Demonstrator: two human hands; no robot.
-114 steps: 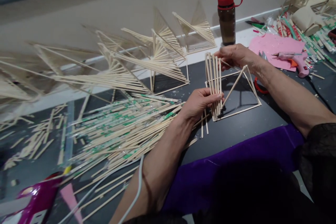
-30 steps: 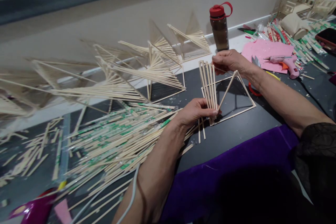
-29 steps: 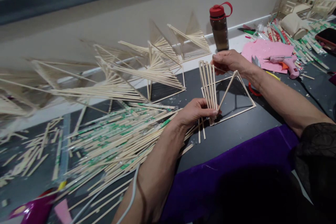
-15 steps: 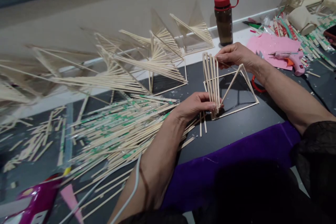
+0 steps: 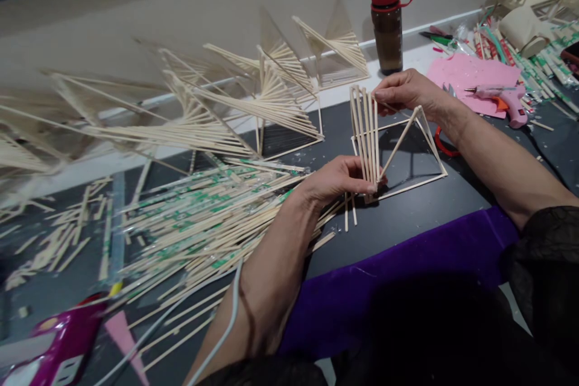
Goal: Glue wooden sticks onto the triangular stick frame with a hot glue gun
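Note:
A small frame of wooden sticks [image 5: 398,145] stands on the dark table, with a row of near-upright sticks fanned along its left side. My left hand [image 5: 346,178] is closed on the bottom of that row, thumb in front near the lower corner. At the top of the row, my right hand [image 5: 398,93] pinches the end of a stick between thumb and fingers; part of its grip is hidden behind the sticks. Two loose sticks [image 5: 350,212] lie just below my left hand.
Finished twisted stick models [image 5: 271,105] line the wall side. A heap of sticks in wrappers [image 5: 199,211] lies left. Behind stands a red-capped bottle [image 5: 387,30]. To the right are a pink glue gun [image 5: 502,96] and red-handled scissors [image 5: 446,142]; purple cloth [image 5: 398,253] covers the near edge.
The whole view has shifted very slightly. Both hands keep the same hold on the stick frame, and nothing has been let go.

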